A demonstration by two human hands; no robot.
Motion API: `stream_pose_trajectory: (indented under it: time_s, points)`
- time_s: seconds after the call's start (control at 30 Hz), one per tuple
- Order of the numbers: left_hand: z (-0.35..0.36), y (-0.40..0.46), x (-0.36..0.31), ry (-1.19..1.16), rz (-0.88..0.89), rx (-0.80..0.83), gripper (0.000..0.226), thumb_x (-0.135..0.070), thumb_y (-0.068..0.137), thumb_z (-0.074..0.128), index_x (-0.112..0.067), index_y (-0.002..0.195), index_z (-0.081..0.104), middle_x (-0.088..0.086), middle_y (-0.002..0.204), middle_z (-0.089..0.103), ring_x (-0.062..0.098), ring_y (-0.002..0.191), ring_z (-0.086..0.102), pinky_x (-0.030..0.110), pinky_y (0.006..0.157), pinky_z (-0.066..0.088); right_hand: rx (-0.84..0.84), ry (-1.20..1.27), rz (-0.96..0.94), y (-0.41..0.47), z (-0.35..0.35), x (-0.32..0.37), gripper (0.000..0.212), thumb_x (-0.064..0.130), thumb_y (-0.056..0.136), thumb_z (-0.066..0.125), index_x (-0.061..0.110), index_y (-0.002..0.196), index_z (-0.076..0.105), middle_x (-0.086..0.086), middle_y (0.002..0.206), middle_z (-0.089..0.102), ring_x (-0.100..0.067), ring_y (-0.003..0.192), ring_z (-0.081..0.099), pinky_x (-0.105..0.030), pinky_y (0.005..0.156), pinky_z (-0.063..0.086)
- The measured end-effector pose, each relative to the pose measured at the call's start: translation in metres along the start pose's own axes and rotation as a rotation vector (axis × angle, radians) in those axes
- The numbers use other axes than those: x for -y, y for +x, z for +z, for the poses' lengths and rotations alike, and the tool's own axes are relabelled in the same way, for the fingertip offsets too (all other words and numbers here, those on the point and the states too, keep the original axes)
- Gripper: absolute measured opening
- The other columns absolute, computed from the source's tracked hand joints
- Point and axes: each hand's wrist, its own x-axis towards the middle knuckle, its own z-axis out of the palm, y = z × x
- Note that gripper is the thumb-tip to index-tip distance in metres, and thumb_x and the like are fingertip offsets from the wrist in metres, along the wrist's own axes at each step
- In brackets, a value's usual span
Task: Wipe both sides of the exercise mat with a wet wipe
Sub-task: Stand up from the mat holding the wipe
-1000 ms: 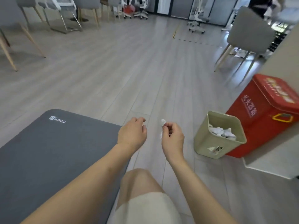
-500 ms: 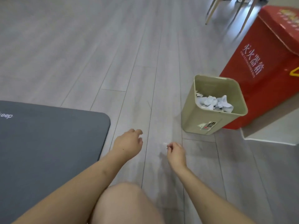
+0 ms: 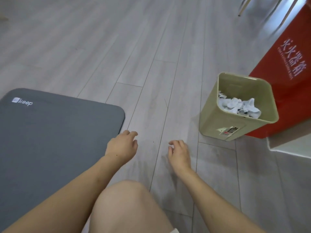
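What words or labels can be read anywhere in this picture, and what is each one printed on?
"keep", in white beside a small white square logo, on the corner of the dark grey foam exercise mat.
"HELLO", on a small sticker on the front of the beige plastic waste bin; the rest of the sticker is too small to read.
Large white Chinese characters on the side of the red box, with a line of small Latin letters beside them, too blurred to read.

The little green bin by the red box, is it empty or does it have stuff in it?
Partly filled. The green bin stands upright with no lid, and crumpled white wipes lie inside, below its rim.
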Motion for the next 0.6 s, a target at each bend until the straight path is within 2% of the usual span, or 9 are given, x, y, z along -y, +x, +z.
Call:
stream_pose_trajectory:
  time_s: [0.17, 0.3, 0.6]
  points:
    - [-0.022, -0.037, 0.049, -0.054, -0.14, -0.1, 0.041, -0.033, 0.105, 0.037, -0.025, 0.143, 0.051, 0.002, 0.133, 0.058, 0.027, 0.114, 0.06, 0.038, 0.083, 0.047, 0.021, 0.138, -0.265, -0.003, 0.006, 0.106, 0.021, 0.023, 0.092, 0.056, 0.013, 0.103, 0.07, -0.005, 0.104, 0.063, -0.029, 0.099, 0.06, -0.04, 0.088, 0.051]
    - [-0.042, -0.087, 0.107, -0.082, -0.31, -0.177, 0.041, -0.035, 0.104, 0.04, -0.027, 0.144, 0.05, 0.003, 0.135, 0.058, 0.028, 0.12, 0.06, 0.04, 0.089, 0.049, 0.081, 0.22, -0.491, -0.02, 0.026, 0.207, 0.027, 0.029, 0.092, 0.049, 0.013, 0.102, 0.069, -0.006, 0.102, 0.063, -0.029, 0.096, 0.06, -0.041, 0.087, 0.052]
    - [-0.061, -0.262, 0.25, -0.104, -0.802, -0.324, 0.041, -0.035, 0.105, 0.04, -0.028, 0.143, 0.05, -0.002, 0.137, 0.057, 0.023, 0.123, 0.059, 0.039, 0.092, 0.049, 0.372, 0.349, -0.905, -0.146, 0.118, 0.39, 0.024, 0.029, 0.094, 0.05, 0.016, 0.106, 0.067, -0.004, 0.105, 0.061, -0.027, 0.098, 0.058, -0.044, 0.088, 0.051]
